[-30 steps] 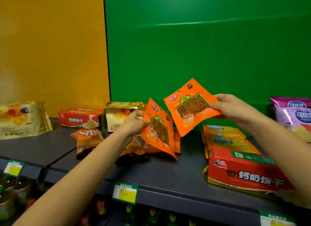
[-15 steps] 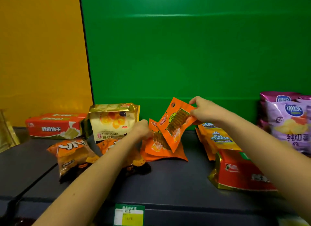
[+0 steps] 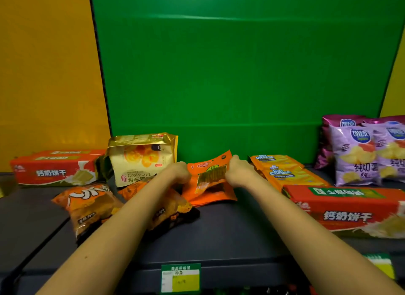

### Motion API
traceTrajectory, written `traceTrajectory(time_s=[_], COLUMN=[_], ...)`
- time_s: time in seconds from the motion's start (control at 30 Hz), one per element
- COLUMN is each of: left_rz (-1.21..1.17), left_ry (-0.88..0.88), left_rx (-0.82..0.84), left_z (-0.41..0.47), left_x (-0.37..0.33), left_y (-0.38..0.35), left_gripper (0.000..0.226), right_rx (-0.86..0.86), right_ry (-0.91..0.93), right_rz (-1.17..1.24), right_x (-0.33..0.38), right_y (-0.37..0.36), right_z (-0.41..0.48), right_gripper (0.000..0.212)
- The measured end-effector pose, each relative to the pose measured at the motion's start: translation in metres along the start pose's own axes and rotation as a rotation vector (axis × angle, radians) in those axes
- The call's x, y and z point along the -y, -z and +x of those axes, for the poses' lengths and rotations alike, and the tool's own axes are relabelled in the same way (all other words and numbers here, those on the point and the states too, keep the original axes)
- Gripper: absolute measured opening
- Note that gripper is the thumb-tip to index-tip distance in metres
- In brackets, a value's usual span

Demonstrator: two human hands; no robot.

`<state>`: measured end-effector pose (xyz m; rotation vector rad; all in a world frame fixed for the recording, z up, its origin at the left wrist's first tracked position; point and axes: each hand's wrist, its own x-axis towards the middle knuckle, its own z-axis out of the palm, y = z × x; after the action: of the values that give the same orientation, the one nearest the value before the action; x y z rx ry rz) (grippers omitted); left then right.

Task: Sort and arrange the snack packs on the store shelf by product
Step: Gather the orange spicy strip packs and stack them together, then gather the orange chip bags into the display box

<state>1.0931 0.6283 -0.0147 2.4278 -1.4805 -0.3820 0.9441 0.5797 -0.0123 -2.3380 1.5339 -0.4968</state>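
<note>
Two hands are seen closed on one orange snack pouch [image 3: 210, 180] with a clear window, at the middle of the dark shelf [image 3: 219, 235]: the left hand [image 3: 178, 173] is clamped on its left edge, the right hand [image 3: 237, 171] on its right edge. The pouch is tilted, its lower edge resting on more orange pouches beneath. Left of the pouch, a gold Croissant bag [image 3: 142, 158] is stood upright, with a red biscuit box [image 3: 54, 167] further left and orange chip bags [image 3: 87, 207] in front. Right of the pouch, Cal Cheese wafer packs [image 3: 282, 171] are laid flat; beyond them a second red biscuit box [image 3: 346, 209] and purple potato chip bags [image 3: 359, 154] are seen.
</note>
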Motion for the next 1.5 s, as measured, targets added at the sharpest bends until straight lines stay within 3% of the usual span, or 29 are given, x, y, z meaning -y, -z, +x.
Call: traceTrajectory(time_s=[0.1, 0.2, 0.27, 0.37, 0.43, 0.53, 0.63, 0.73, 0.87, 1.07, 1.13, 1.23, 1.37, 1.47, 1.5], left_rz=[-0.034, -0.095, -0.111, -0.138, -0.167, -0.197, -0.144, -0.078, -0.045, -0.001, -0.036, -0.109, 0.175, -0.091, -0.174], left_ry=[0.003, -0.002, -0.005, 0.01, 0.001, -0.001, -0.03, -0.095, -0.14, -0.004, 0.095, 0.243, 0.309, 0.316, 0.292], left_rx=[0.065, 0.089, 0.084, 0.074, 0.084, 0.09, 0.086, 0.002, -0.276, -0.563, -0.592, -0.561, -0.271, -0.277, -0.288], left_z=[-0.002, -0.001, -0.002, 0.003, 0.002, 0.003, 0.001, -0.01, -0.042, -0.113, -0.136, -0.155, -0.152, -0.141, -0.138], left_x=[0.001, 0.002, 0.002, 0.004, 0.005, 0.005, 0.004, 0.007, 0.035, 0.119, 0.147, 0.174, 0.191, 0.192, 0.188], left_y=[0.002, 0.002, 0.003, 0.002, 0.001, -0.002, -0.001, 0.013, 0.043, 0.066, 0.069, 0.061, 0.036, 0.024, 0.021], left_gripper=[0.013, 0.017, 0.005, 0.016, 0.003, 0.032, 0.045, 0.05, 0.049, 0.045, 0.057, 0.086, 0.091, 0.115, 0.113], right_rx=[0.032, 0.065, 0.13, 0.203, 0.214, 0.226, 0.227, 0.086, -0.125, 0.016, 0.075, 0.169, 0.281, 0.334, 0.349], right_ry=[-0.017, -0.038, -0.037, 0.015, 0.034, 0.032, 0.032, 0.05, 0.247, 0.49, 0.513, 0.494, 0.471, 0.467, 0.466], right_rz=[-0.03, 0.006, 0.062, 0.212, 0.334, 0.39, 0.291, 0.129, 0.213, 0.232, 0.192, 0.147, 0.09, 0.122, 0.129], right_x=[-0.004, -0.008, -0.01, -0.013, -0.015, -0.017, -0.015, -0.013, 0.003, 0.05, 0.062, 0.077, 0.087, 0.091, 0.093], right_y=[-0.009, -0.017, -0.022, -0.028, -0.03, -0.031, -0.034, -0.033, -0.022, -0.026, -0.034, -0.043, -0.048, -0.049, -0.049], right_z=[-0.001, 0.0, 0.001, 0.0, 0.001, 0.004, 0.007, 0.009, -0.005, -0.049, -0.056, -0.059, -0.063, -0.068, -0.069], right_gripper=[0.047, 0.05, 0.049, 0.041, 0.04, 0.041, 0.043, 0.055, 0.049, 0.048, 0.053, 0.066, 0.074, 0.073, 0.073])
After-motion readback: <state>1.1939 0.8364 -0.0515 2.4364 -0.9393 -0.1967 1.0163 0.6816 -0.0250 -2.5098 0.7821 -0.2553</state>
